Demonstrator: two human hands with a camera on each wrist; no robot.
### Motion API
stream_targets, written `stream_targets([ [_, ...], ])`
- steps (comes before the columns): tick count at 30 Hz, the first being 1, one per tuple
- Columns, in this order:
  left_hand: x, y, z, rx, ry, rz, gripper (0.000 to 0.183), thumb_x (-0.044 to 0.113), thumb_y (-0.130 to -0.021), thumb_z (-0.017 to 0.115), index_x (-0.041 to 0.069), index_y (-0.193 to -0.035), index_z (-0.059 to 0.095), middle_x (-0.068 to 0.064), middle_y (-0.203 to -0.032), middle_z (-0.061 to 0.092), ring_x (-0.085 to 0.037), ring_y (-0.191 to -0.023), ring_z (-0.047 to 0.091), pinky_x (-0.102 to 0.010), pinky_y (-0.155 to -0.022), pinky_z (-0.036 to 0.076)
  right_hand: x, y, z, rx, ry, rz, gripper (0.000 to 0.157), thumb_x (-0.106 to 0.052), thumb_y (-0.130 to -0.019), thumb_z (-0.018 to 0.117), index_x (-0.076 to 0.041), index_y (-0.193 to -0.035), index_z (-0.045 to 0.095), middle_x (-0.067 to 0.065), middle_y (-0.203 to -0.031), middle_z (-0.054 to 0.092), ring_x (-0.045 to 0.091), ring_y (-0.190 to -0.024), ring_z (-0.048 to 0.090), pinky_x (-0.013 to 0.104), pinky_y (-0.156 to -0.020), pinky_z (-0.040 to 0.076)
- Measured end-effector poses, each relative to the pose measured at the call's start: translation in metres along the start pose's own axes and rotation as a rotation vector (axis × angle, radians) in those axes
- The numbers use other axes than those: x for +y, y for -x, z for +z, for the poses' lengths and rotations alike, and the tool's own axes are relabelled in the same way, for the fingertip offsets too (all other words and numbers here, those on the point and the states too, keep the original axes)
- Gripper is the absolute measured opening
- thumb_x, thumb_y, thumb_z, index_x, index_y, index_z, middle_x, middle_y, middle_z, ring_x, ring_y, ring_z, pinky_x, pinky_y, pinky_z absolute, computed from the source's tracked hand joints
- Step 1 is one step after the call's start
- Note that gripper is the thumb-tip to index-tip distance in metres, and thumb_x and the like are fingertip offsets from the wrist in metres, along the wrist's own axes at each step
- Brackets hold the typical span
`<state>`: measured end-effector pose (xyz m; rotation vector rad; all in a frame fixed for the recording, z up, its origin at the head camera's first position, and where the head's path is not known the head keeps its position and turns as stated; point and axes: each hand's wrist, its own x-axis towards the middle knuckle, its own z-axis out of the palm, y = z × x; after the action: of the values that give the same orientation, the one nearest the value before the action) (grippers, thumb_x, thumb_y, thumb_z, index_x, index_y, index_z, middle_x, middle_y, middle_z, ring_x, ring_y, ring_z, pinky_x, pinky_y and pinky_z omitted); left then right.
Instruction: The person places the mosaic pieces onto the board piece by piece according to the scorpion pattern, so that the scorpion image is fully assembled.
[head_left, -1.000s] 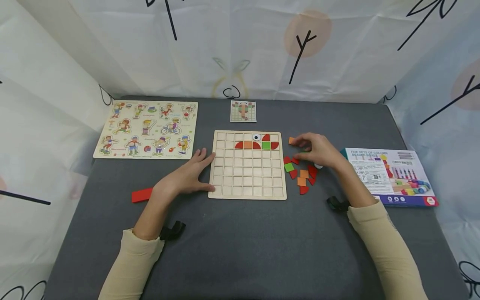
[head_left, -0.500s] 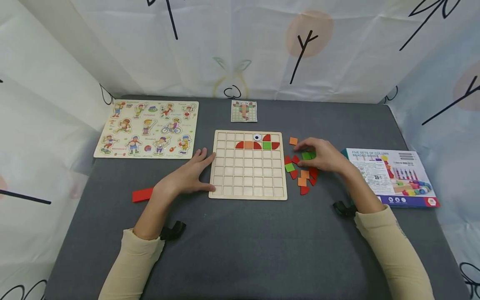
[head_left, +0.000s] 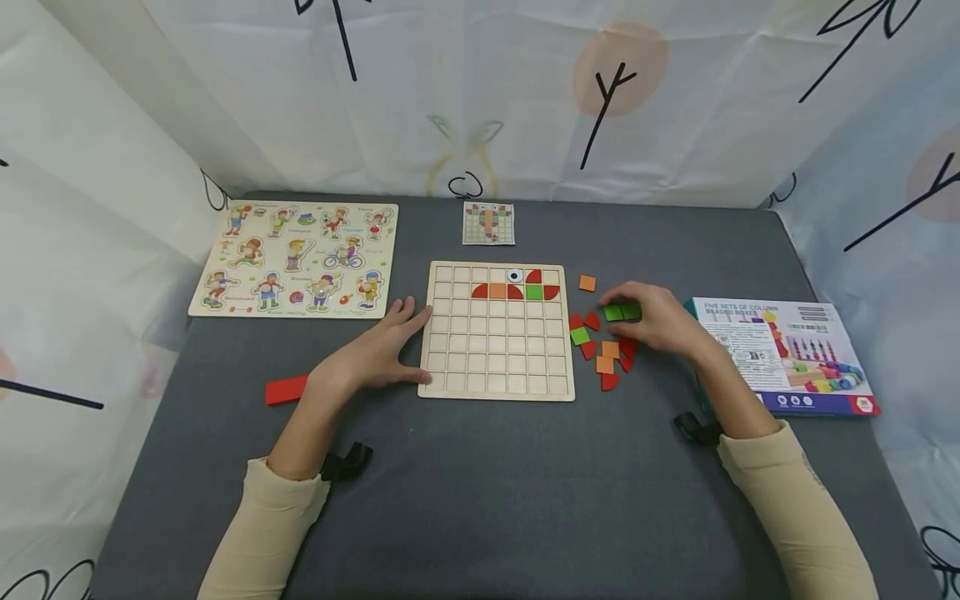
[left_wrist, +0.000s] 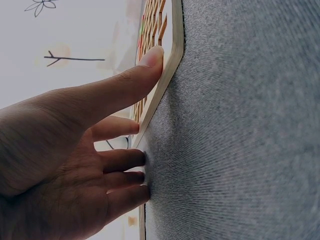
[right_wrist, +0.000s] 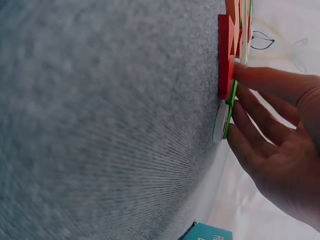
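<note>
Left hand: fingers spread — thumb and forefinger touching the gridded board
Right hand: thumb and fingers curled round green tiles
Place of the gridded board: between both hands, on the grey table

Widest lane: bare grey tabletop in front of the grid board, between the forearms. Left hand blocks the board's left edge. Narrow strip behind the board, up to the card. Right edge is crowded: loose tiles just beside it, right hand around the green tiles. Box hems in the right forearm's outer side. Board's lower rows open from above.
</note>
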<state>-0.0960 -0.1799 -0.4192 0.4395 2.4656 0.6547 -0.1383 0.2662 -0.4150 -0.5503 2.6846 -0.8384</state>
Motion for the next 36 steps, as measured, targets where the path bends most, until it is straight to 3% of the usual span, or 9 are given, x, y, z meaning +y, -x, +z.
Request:
stream_targets([
  [5,0.000,0.000,0.000,0.003,-0.002,0.001,0.111,0.036,-0.093,0.087,0.010,-0.175,0.016,-0.023,-0.183,0.001,-0.044,-0.172,-0.004,-0.064,-0.136,0.020,0.000,-0.003,-0.003,0.005,0.004,0.044,0.038,-0.003,-0.097,0.079,0.003,-0.133,0.072,0.028,-0.133,0.073,0.044,-0.122,0.068,0.062,-0.105,0.054],
  [16,0.001,0.001,-0.002,0.001,-0.006,-0.001,0.111,0.036,-0.094,0.087,0.010,-0.175,0.016,-0.023,-0.183,0.001,-0.044,-0.172,-0.004,-0.065,-0.135,0.020,-0.004,-0.011,0.000,0.048,0.104,0.008,0.037,-0.010,-0.097,0.080,0.006,-0.129,0.073,0.027,-0.124,0.077,0.041,-0.110,0.075,0.058,-0.098,0.060],
  [24,0.002,0.002,-0.002,-0.001,-0.005,-0.004,0.110,0.035,-0.094,0.087,0.010,-0.175,0.017,-0.024,-0.183,0.001,-0.045,-0.171,-0.004,-0.065,-0.135,0.021,-0.027,-0.024,0.012,0.101,-0.027,-0.089,0.038,-0.009,-0.095,0.082,0.005,-0.130,0.074,0.023,-0.122,0.078,0.036,-0.100,0.077,0.055,-0.091,0.063],
  [36,0.002,0.000,-0.001,0.005,-0.014,0.001,0.111,0.037,-0.093,0.087,0.010,-0.175,0.017,-0.024,-0.183,0.002,-0.045,-0.171,-0.004,-0.064,-0.135,0.020,-0.076,-0.067,0.040,0.035,-0.207,-0.199,0.036,-0.005,-0.095,0.081,0.002,-0.130,0.075,0.020,-0.126,0.079,0.033,-0.108,0.078,0.049,-0.097,0.064],
])
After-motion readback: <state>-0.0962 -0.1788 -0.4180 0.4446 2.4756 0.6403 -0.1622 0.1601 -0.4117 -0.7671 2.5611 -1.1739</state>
